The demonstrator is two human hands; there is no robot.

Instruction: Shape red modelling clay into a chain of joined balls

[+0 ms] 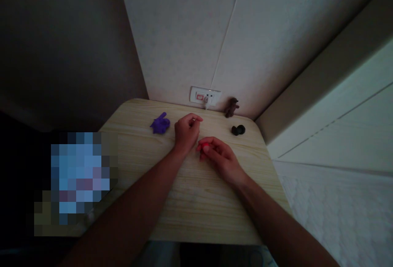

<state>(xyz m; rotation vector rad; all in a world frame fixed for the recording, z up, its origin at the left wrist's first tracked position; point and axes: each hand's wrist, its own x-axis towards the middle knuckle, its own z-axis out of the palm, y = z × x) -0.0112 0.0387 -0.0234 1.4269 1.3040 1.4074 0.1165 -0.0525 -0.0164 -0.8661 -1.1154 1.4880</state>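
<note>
My right hand (225, 160) is closed, with its thumb and fingers pinching a small bright red lump (205, 147) that looks like modelling clay. Just left of it and farther from me, my left hand (187, 134) is curled with bent fingers over the table. What those fingers hold, if anything, is hidden. The two hands are close together but apart. A purple lump with several pointed bits (160, 123) lies left of my left hand. To the right of my hands lie a rounded black lump (238, 130) and, behind it, an upright dark brown figure (231, 107).
The light wood-grain table (196, 205) has rounded back corners and meets a pale wall. A white socket (205, 96) with a plug in it sits low on that wall. A blurred-out bright patch (80, 173) covers the left side. White quilted bedding (344, 213) lies at right.
</note>
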